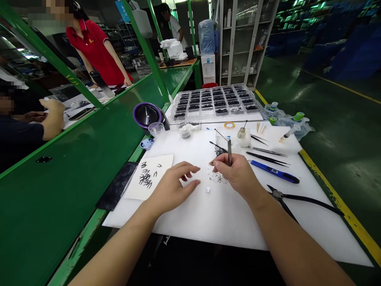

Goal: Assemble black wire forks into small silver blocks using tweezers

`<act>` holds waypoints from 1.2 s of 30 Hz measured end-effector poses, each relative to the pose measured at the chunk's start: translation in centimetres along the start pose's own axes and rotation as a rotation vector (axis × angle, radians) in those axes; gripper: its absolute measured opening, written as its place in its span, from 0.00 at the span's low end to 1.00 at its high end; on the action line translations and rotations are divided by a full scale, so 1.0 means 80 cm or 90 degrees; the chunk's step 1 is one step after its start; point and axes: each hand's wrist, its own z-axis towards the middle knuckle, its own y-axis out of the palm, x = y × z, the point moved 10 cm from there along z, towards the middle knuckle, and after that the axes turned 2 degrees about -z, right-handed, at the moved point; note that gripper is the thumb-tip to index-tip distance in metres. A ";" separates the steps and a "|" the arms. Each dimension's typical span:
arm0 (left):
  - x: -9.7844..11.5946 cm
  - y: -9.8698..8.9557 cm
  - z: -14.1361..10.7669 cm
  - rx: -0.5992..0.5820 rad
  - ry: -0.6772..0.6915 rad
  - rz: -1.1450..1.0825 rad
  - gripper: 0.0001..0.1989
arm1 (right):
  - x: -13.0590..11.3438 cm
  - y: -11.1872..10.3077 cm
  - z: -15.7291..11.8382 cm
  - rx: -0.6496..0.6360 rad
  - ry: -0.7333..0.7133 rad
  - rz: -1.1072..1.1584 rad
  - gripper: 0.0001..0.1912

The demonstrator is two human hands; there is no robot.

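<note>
My right hand is closed around a pair of tweezers, whose dark end sticks up above the fingers. Under that hand lie scattered tiny bits, and just beyond it is a pile of small black parts. My left hand hovers at the middle of the white work surface, fingers apart with nothing between them. Between the hands, nearer me, sits a small shiny clear piece. Left of my left hand, a white card carries several black hooked pieces.
On the right lie spare tweezers, a blue pen-shaped tool, cutting pliers and a syringe. A compartment tray of black parts stands behind. A purple-rimmed black bowl is at the left. Co-workers are beyond the green partition.
</note>
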 end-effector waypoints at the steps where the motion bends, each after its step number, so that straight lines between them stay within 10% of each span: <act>1: -0.003 0.011 -0.005 -0.039 -0.014 -0.009 0.14 | 0.001 0.000 0.000 0.006 -0.001 -0.013 0.10; 15: -0.008 0.067 -0.007 -0.192 -0.046 -0.072 0.10 | -0.009 -0.004 -0.002 0.048 -0.072 -0.199 0.06; 26: -0.014 0.013 0.041 -0.083 -0.075 -0.070 0.08 | -0.026 -0.018 -0.013 0.110 -0.082 -0.214 0.05; 36: -0.024 0.019 0.041 0.008 0.000 -0.172 0.08 | -0.019 0.002 -0.020 0.081 -0.005 -0.372 0.05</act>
